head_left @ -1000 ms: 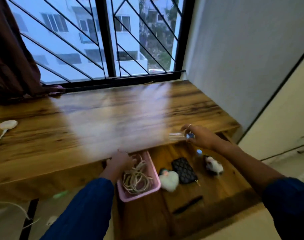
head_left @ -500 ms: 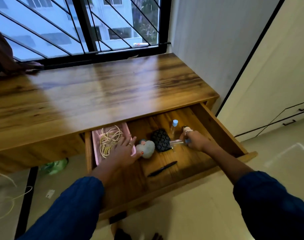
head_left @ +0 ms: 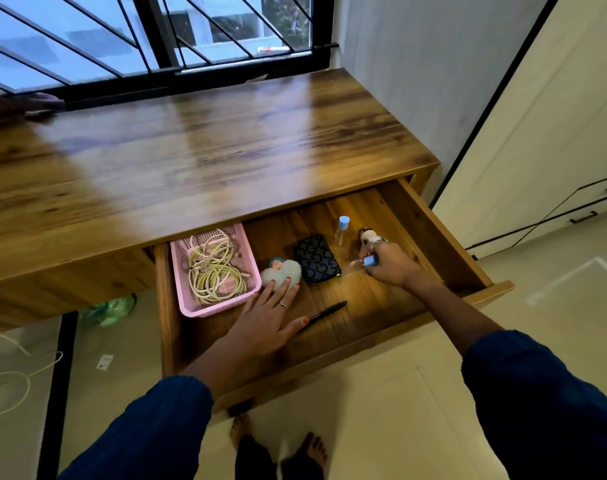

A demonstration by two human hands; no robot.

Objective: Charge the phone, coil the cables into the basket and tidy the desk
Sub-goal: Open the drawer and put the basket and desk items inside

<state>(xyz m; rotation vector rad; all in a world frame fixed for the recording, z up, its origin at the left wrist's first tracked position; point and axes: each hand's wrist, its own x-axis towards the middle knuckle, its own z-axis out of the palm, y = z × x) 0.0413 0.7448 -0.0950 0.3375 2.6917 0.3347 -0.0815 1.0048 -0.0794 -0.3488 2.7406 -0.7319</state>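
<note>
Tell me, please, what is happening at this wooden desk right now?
A person in dark blue sleeves is tidying small things into the open wooden drawer under the desk. The right hand grips a small clear bottle with a blue cap, low over the drawer floor. The left hand lies flat, fingertips touching a fluffy white heart-shaped toy. The pink plastic basket in the drawer's left end already holds coiled pale cables. A black patterned pouch and a black pen lie nearby.

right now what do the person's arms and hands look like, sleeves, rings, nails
Both arms wear dark blue sleeves pushed up the forearms. The left hand has orange-red painted nails and a thin ring on one finger. The right hand wears silver-looking rings.
</note>
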